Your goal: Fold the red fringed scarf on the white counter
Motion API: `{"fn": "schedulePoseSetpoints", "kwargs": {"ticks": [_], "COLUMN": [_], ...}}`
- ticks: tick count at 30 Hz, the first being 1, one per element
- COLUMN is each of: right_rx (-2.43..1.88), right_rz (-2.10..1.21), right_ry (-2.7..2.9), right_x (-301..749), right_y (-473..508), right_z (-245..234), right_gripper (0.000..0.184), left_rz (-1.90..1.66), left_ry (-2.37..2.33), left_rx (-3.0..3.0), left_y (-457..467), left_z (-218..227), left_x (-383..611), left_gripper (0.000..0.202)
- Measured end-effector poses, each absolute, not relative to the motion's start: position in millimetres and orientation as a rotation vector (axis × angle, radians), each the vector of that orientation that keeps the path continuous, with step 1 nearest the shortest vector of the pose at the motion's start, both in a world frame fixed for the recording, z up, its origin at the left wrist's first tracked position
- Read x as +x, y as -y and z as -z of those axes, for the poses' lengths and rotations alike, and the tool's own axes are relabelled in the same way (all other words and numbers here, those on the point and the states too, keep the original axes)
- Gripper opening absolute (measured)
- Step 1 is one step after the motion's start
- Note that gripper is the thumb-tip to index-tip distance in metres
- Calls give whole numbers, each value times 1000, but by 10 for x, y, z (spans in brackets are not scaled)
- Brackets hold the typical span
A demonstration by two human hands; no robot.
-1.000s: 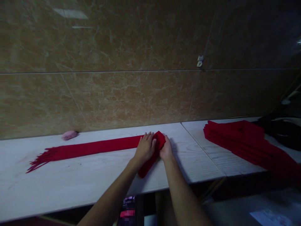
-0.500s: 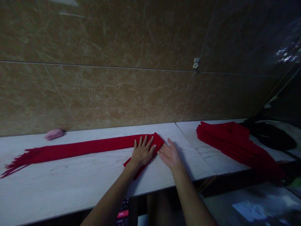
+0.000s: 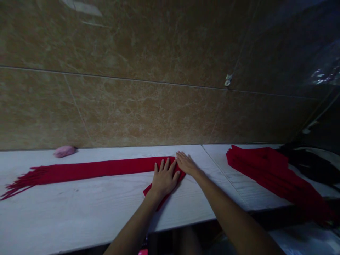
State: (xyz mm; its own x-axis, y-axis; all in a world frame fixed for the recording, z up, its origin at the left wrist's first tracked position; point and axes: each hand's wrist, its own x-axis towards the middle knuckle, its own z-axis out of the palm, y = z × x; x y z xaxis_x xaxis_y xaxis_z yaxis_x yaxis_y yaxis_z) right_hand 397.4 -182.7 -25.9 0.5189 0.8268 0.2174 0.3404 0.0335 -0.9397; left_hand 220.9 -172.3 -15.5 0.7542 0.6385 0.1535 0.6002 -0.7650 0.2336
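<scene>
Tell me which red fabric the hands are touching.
The long scarf, fringed at its left end; the bunched red pile at right lies untouched.

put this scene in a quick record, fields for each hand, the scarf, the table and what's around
left hand: palm down, fingers spread, on the scarf's folded part
right hand: palm down, fingers at the fold's upper corner
red scarf: long strip on the table, fringe at the left
white table: wood-grain top along a brown tiled wall
behind scarf: pink item
far right: red cloth pile, black item
</scene>
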Motion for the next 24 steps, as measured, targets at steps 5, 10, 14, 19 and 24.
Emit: {"fn": "schedulePoseSetpoints", "kwargs": {"ticks": [5,10,14,19,24], "right_rx": [-1644,-1658,-1679,-1783,-1929], "right_rz": [-457,-374,-363,-378,-397], "right_ry": [1105,1233,1379,1495,1595], "right_x": [4115,4074,3896,3806,3955], "right_y": [1801,1611,1568,1622,1560], "right_z": [371,210,259,368,-72], "right_gripper": [19,25,27,36,56], "left_rz": [-213,-229,-289,-207,-199], "left_ry": [-1009,-1022,-1041,-1080,-1122], "left_rx": [2788,2759,2778,2769,2811], "left_y": [1750,1783,1796,1824,1870], "left_z": [102,-21,75,193,146], "left_x": [2245,2204,2025,1859,1857], "left_gripper": [73,73,72,77,74]}}
